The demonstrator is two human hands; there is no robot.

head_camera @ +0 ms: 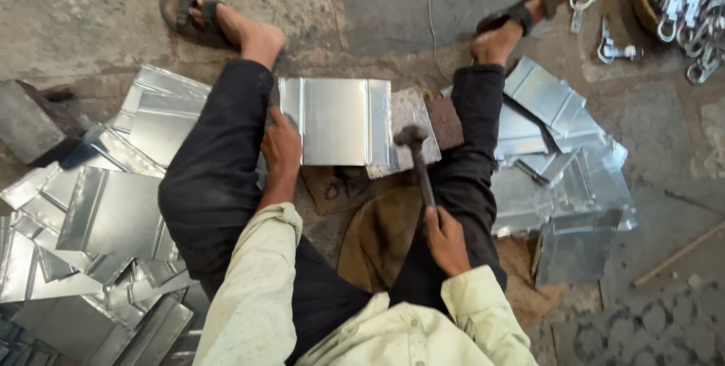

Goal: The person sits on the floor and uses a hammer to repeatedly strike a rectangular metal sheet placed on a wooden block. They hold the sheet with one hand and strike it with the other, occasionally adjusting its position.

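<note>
Metal sheet (334, 120) lies crosswise under left hand (281, 147); right hand (445, 241) grips hammer (417, 163), seemingly head-forward.

No packages, labels, signs or screens show here. The nearest to one is a brown scrap of sacking (340, 188) on the floor between the person's legs, with dark marks on it. It lies just below the metal sheet (334, 120).

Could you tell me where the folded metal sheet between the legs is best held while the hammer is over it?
Hold the metal sheet by its left folded edge, coming from the left, as the left hand does: that keeps fingers away from the hammer over the right fold.
</note>
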